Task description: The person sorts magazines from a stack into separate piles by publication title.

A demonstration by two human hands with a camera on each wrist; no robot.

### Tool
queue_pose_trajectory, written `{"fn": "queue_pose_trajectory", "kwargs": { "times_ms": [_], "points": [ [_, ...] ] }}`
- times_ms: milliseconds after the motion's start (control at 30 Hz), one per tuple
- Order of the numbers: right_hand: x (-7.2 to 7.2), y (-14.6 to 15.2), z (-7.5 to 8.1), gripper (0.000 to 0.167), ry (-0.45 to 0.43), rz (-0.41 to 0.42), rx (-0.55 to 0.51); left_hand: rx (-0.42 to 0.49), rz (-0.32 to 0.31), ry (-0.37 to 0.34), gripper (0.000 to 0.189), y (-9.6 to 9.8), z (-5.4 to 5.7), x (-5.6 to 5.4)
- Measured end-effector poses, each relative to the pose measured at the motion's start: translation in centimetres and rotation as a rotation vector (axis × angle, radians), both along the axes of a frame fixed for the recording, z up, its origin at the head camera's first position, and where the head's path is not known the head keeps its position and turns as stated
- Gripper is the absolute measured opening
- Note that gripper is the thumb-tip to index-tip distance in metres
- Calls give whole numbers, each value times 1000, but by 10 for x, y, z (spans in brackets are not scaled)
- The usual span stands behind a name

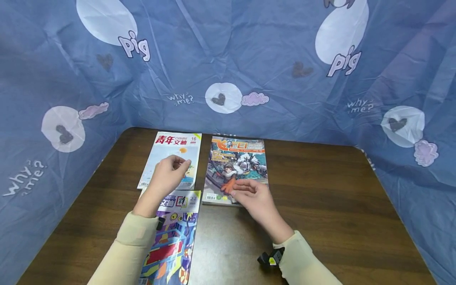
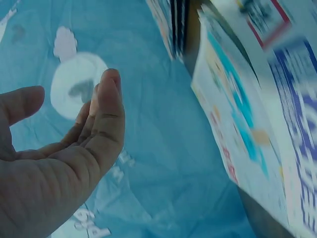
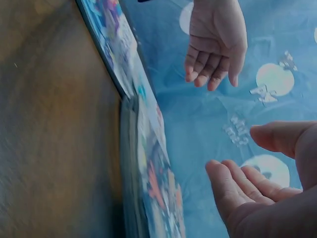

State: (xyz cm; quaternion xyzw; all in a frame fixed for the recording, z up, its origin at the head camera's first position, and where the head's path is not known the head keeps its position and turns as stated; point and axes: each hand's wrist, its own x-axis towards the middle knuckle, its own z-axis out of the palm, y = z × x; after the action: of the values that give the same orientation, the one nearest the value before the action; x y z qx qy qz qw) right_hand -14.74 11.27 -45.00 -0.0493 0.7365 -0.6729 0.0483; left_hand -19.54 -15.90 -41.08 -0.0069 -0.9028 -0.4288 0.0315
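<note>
My left hand [image 1: 171, 174] hovers over a magazine with a pale blue cover and red title [image 1: 153, 168]. Its thumb stands apart from its loosely bent fingers [image 2: 109, 116], with nothing between them. Over the lower right of a comic-style magazine [image 1: 246, 160] is my right hand [image 1: 254, 198], also holding nothing. The right wrist view shows a gap between that hand's thumb and fingers [image 3: 230, 186]. A purple, multicoloured magazine [image 1: 171, 241] lies nearer me, partly hidden by my left forearm.
The magazines lie on a dark brown wooden table [image 1: 320, 190]. A blue printed cloth [image 1: 285, 107] hangs around its back and sides. A small black device [image 1: 272, 257] with a yellow mark sits at my right cuff.
</note>
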Motion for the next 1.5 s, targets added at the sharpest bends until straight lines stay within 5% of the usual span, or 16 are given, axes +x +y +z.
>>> {"fn": "queue_pose_trajectory", "kwargs": {
  "times_ms": [400,733,1000,1300,1500],
  "points": [
    [-20,32,8,36,54,-192,-69,61,-59,118,41,48,-7,3],
    [-30,55,8,43,92,-278,-60,183,-58,191,41,63,-11,2],
    [-35,64,4,46,131,-331,-42,205,-25,159,47,64,-16,2],
    [-39,71,-11,54,21,-368,87,190,5,85,53,60,-22,-2],
    [-42,71,-13,53,38,-371,77,165,13,54,56,60,-24,-3]
  ]
}}
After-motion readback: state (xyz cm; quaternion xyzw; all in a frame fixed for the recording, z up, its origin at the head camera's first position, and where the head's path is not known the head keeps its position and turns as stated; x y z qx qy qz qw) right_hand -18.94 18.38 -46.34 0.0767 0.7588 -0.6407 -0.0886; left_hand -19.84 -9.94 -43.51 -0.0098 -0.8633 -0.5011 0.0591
